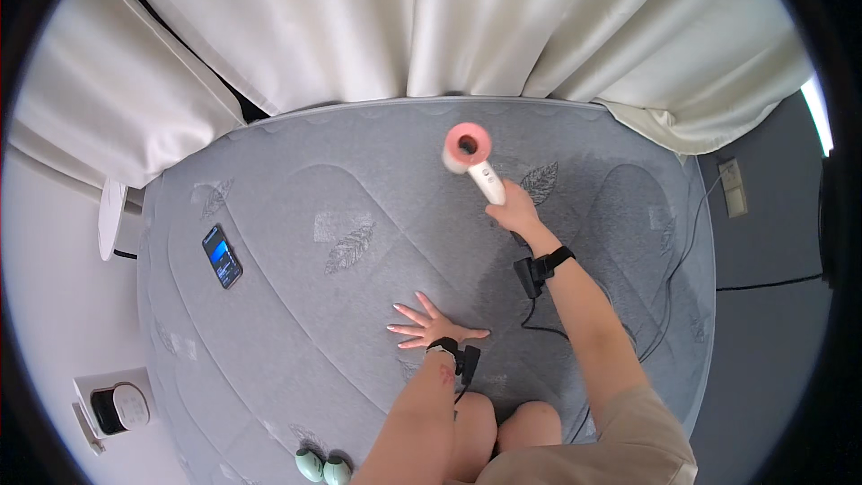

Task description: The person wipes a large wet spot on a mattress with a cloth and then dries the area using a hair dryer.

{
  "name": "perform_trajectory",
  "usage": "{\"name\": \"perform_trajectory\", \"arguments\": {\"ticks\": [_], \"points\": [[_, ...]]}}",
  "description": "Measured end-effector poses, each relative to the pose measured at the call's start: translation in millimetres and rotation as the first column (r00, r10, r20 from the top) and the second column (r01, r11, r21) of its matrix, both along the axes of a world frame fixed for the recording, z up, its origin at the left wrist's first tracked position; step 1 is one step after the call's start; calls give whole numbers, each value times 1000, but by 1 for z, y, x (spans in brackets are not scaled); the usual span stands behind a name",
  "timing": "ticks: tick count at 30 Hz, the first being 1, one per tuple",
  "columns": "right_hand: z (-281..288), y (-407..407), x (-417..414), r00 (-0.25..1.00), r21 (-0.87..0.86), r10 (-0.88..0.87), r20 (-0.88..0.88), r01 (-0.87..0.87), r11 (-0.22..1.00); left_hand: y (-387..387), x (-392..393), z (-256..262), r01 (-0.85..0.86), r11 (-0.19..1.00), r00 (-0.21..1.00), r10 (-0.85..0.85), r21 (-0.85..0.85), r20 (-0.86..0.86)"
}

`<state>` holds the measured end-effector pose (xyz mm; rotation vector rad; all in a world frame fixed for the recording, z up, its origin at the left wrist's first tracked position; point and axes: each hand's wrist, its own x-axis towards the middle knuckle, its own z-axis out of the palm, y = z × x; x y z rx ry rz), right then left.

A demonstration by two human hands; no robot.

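Observation:
My right hand (517,209) grips the white handle of a hair dryer (486,182) with a pink round head and an open centre. The dryer is held up above the far part of a grey quilted mattress (283,323). Flat on the mattress, palm down and with fingers spread, rests my left hand (434,329), holding nothing. Each wrist wears a black strap with a small black device, the right one (535,271) and the left one (465,360), both trailing cables.
Cream curtains (377,20) hang along the mattress's far edge. A smartphone (222,256) with a lit screen lies at left. Two pale green bottles (323,468) are at the near edge. A cord runs right to a wall socket (733,188). A white device (120,407) stands at lower left.

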<state>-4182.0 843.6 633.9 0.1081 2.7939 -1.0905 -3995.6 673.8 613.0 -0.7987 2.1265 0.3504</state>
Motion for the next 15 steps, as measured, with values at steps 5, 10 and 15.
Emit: {"name": "perform_trajectory", "arguments": {"ticks": [5,10,15], "points": [[22,-9,9,978,-201,-124,166,157,967,-2,1,-1,10,999,1000,-9,-38,25],[6,-3,11,996,-46,-92,10,92,995,5,0,5,19,999,1000,-20,-35,-12],[-1,-14,19,988,-139,-107,112,122,983,0,1,0,10,999,1000,-10,-37,-1]]}}
